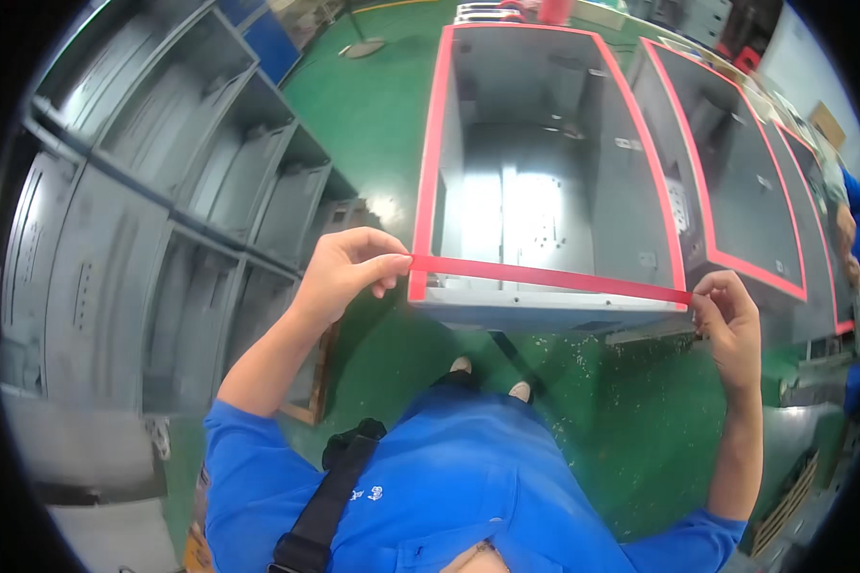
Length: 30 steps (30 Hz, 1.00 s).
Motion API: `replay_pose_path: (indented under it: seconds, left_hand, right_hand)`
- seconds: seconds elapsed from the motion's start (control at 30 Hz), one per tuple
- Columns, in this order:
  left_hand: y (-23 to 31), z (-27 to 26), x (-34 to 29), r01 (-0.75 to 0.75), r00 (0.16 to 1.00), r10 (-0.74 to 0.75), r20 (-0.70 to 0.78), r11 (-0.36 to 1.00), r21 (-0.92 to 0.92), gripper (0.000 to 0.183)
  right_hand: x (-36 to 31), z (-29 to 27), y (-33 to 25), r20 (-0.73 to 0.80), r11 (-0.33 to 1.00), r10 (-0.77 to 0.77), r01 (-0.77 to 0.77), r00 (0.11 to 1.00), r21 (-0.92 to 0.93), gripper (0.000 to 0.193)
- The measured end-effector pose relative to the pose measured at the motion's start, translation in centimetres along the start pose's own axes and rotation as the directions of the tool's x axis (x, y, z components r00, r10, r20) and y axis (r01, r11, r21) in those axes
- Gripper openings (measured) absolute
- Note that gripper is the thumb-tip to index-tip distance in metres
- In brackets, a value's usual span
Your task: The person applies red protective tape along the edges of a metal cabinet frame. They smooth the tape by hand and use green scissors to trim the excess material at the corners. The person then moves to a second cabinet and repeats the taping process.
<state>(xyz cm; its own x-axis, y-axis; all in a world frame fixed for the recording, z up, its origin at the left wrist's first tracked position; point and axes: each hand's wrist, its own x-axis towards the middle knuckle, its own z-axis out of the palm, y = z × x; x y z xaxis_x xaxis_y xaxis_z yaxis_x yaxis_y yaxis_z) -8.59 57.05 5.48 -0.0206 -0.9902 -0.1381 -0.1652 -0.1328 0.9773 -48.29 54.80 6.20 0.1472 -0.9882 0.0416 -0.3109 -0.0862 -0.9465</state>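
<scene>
A strip of red tape [545, 278] stretches between my two hands, across the near edge of a grey metal cabinet [526, 310] with an open top. My left hand [346, 277] pinches one end between thumb and finger, just beyond the cabinet's near left corner. The other end is pinched by my right hand [728, 313], beside the near right corner. Red tape lines the cabinet's left, right and far rims. Along the near edge the strip slants slightly down to the right; whether it touches the metal there I cannot tell.
To the right stand more grey cabinets [750, 172] with red-taped rims. Stacked grey metal housings [115, 277] rise on the left. Another person's arm [845, 229] shows at the far right. A round stand base [361, 48] rests on the green floor [392, 105].
</scene>
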Motion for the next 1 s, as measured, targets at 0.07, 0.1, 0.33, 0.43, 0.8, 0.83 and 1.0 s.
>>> replay_pose_path:
  seconds: [0.07, 0.1, 0.33, 0.43, 0.8, 0.83, 1.0]
  left_hand:
    - [-0.8, -0.1, -0.3, 0.004, 1.000, -0.006, -0.031, 0.997, -0.074, 0.011]
    - [-1.3, 0.0, -0.5, 0.003, 0.999, -0.008, -0.043, 0.994, -0.109, 0.010]
    - [-1.5, 1.0, -1.1, 0.076, 0.987, -0.097, -0.126, 0.983, -0.165, 0.013]
    - [-1.7, 1.7, -1.0, 0.128, 0.982, -0.148, -0.117, 0.979, -0.160, 0.012]
    - [-2.5, 1.8, -0.8, 0.130, 0.987, -0.134, -0.091, 0.990, -0.049, 0.013]
    - [-2.6, 1.7, -0.7, 0.143, 0.986, -0.147, -0.079, 0.989, -0.047, 0.013]
    - [-2.4, 1.3, -0.3, 0.210, 0.976, -0.212, -0.048, 0.977, -0.047, 0.016]
  right_hand:
    - [0.9, 0.3, 0.0, -0.004, 0.997, 0.035, -0.034, 0.999, 0.072, 0.006]
    - [1.3, 0.5, 0.0, -0.009, 0.993, 0.055, -0.053, 0.998, 0.109, 0.006]
    - [3.2, -1.2, 1.6, 0.097, 0.997, 0.071, -0.075, 0.993, 0.033, 0.007]
    - [3.6, -1.8, 1.4, 0.136, 0.993, 0.109, -0.100, 0.985, -0.070, 0.006]
    - [4.2, -3.5, 1.5, 0.229, 0.950, 0.296, -0.262, 0.927, -0.169, 0.013]
    - [4.2, -3.5, 1.6, 0.242, 0.949, 0.284, -0.236, 0.928, -0.209, 0.012]
    - [4.8, -4.0, 1.7, 0.320, 0.907, 0.245, -0.100, 0.915, -0.409, 0.013]
